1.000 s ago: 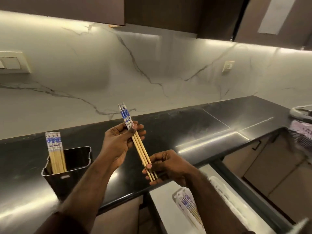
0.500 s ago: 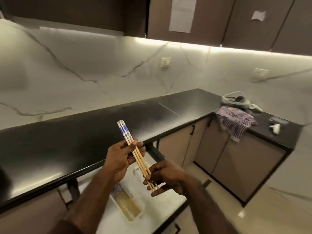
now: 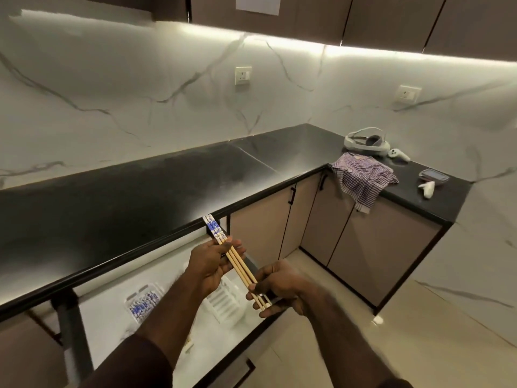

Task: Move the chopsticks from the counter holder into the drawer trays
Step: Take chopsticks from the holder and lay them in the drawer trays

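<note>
I hold a small bundle of wooden chopsticks [image 3: 237,261] with blue-and-white patterned tops between both hands, above the open white drawer [image 3: 106,309]. My left hand [image 3: 212,261] grips the bundle near its patterned end. My right hand [image 3: 275,288] pinches the plain tips. Below my left forearm, a clear tray [image 3: 144,302] in the drawer holds several matching chopsticks. A second white ribbed tray [image 3: 226,301] lies beside it, partly hidden by my hands. The counter holder is out of view.
The black counter [image 3: 140,197] runs along the marble wall and turns a corner at the right. There lie a checked cloth [image 3: 362,177], a white headset [image 3: 366,141], two white controllers and a small lidded container [image 3: 433,175]. Beige cabinet doors stand below.
My view has swung right: the holder left the frame and the drawer and corner counter came in. Both hands keep the same hold on the bundle, now over the drawer.
</note>
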